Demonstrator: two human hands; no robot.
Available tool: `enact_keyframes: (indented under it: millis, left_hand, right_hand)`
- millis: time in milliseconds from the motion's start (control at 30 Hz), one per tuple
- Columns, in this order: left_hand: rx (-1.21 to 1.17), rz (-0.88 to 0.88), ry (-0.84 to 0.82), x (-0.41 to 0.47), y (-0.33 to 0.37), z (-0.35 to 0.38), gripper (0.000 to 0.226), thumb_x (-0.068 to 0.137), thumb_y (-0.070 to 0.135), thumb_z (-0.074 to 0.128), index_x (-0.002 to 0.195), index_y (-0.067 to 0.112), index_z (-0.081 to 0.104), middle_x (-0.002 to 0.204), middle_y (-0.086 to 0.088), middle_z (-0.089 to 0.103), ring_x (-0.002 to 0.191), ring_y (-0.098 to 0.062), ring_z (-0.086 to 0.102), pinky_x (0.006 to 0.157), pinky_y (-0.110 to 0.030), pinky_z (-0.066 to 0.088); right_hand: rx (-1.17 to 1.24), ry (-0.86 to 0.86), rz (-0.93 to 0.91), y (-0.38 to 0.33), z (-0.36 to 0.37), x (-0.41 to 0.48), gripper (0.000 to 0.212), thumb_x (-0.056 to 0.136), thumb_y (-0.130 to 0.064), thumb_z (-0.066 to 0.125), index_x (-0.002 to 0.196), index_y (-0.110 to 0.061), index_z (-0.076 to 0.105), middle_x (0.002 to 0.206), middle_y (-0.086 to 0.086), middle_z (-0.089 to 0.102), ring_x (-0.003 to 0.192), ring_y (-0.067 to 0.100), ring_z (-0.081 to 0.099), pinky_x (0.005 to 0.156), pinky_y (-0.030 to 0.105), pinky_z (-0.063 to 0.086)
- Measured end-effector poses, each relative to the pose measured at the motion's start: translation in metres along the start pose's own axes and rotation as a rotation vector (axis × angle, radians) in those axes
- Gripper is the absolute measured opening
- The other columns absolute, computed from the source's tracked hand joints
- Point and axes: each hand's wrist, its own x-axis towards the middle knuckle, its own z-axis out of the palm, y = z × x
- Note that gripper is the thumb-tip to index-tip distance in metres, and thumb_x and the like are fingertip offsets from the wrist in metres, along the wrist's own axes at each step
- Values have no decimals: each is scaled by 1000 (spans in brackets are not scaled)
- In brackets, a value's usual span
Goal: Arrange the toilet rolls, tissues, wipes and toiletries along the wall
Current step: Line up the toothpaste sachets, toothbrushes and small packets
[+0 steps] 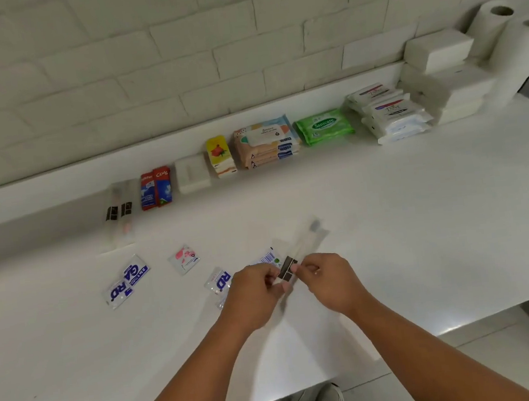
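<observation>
Near the front of the glossy white counter [423, 215], we pinch a long, crinkly clear toothbrush packet [304, 242] by its dark label end; left hand [253, 287] and right hand [326, 275] both curl on it; flat foil sachets [127, 280] lie just left.

The right edge cuts off the nearer toilet roll [528, 58].

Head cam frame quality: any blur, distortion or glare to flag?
Head view: motion blur smears the left hand and the wrapped toothbrush it pinches with the right hand; wide-angle distortion bows the wall ledge and leans the toilet rolls at the right edge; light is soft and even, shadows faint; Sanicare pack print is legible.
</observation>
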Motion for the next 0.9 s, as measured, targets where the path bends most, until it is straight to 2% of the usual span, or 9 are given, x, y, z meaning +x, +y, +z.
enact_keyframes:
  millis: [100,167,267,400,467,600,733,800,900]
  left_hand:
    - [-118,2,47,2,-3,-10,17,83,23,78,87,8,69,63,8,49,54,-5,39,54,-13,35]
    - [-184,-7,69,1,-7,-20,16,83,24,79,85,11,71,65,6,51,54,-4,40,54,-12,35]
    - [-324,-28,67,-3,-15,-37,14,84,29,79,81,18,71,64,2,49,56,-9,41,48,-14,39]
    - [-292,-32,138,-8,-45,-68,16,85,26,78,71,24,70,54,13,41,51,-5,33,50,-14,29]
    - [-268,-40,180,-9,-61,-83,29,84,26,79,60,29,63,51,13,38,50,-5,31,50,-16,26]
    - [-224,-29,200,-12,-95,-121,33,88,37,73,68,13,63,54,11,34,52,-7,28,51,-23,24]
    - [-268,-65,228,-12,-138,-164,22,88,27,74,72,14,68,54,11,36,52,-7,30,50,-19,25]
    - [-297,-107,240,-8,-165,-185,27,84,28,78,78,4,69,59,5,39,55,-11,32,53,-22,28]
    - [-338,-180,229,2,-202,-216,31,82,26,81,72,1,65,58,0,39,56,-14,34,53,-25,30]
  right_hand:
    - [457,-50,48,-18,-1,6,27,89,-29,70,73,-8,65,64,9,62,59,20,55,59,35,49]
    - [564,-75,29,-33,2,11,20,89,-23,71,81,-5,69,72,20,65,60,21,56,62,35,48]
    - [627,-51,-6,-58,12,19,14,92,-14,67,88,-2,71,80,18,72,62,19,62,60,28,51]
    - [663,-96,-44,-93,39,36,12,93,-8,63,94,0,71,87,18,74,70,24,66,65,38,56]
    - [629,-106,-73,-109,57,45,11,94,-8,62,93,-2,71,86,14,74,71,21,66,69,41,56]
    - [512,-122,-114,-144,99,59,12,95,-13,60,94,-10,72,86,6,75,71,16,66,68,35,57]
    - [473,-152,-106,-181,148,74,12,95,-13,60,92,-9,71,84,13,72,69,19,64,71,41,58]
    - [443,-174,-97,-200,175,81,13,96,-13,59,91,-9,71,81,14,71,66,18,62,69,39,58]
    - [430,-203,-80,-225,212,94,15,96,-14,58,100,-12,71,77,6,70,64,15,62,65,33,56]
